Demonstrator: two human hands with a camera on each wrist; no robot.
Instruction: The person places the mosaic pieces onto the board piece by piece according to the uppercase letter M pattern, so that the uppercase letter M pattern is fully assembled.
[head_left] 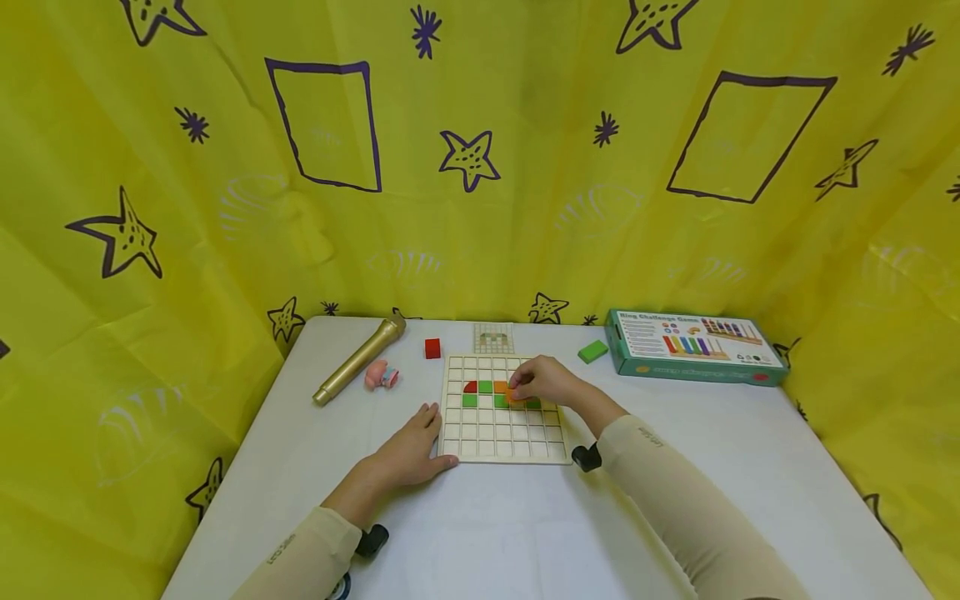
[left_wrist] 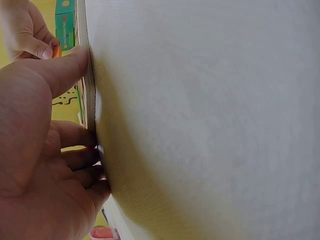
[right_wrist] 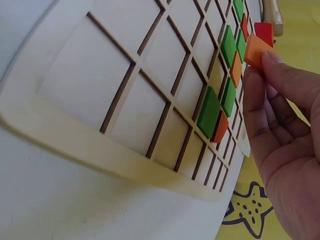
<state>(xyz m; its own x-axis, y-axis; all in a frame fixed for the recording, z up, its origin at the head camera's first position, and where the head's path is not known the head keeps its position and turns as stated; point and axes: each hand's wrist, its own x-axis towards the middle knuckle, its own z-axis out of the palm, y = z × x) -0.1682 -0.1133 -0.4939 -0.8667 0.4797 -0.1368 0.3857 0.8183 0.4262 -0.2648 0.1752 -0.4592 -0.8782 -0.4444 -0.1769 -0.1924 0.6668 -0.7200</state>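
A wooden grid board point(head_left: 504, 458) lies on the table with red, green and orange tiles in its cells. My right hand point(head_left: 553, 385) pinches an orange tile point(right_wrist: 256, 51) between thumb and fingers, just above the board. Green tiles point(right_wrist: 209, 113) and a red tile point(head_left: 471, 387) sit in cells around it. At the board's left edge rests my left hand point(head_left: 411, 448), its thumb against the near left corner and its fingers along the side. In the left wrist view, the thumb and fingertips point(left_wrist: 82, 135) touch the board's edge.
Behind the board lies a small pattern card point(head_left: 492, 337). A red block point(head_left: 432, 348), a pink figurine point(head_left: 381, 375) and a gold microphone point(head_left: 360, 360) are at left. At right are a green block point(head_left: 592, 351) and a game box point(head_left: 693, 346). A yellow curtain point(head_left: 525, 233) encloses the table.
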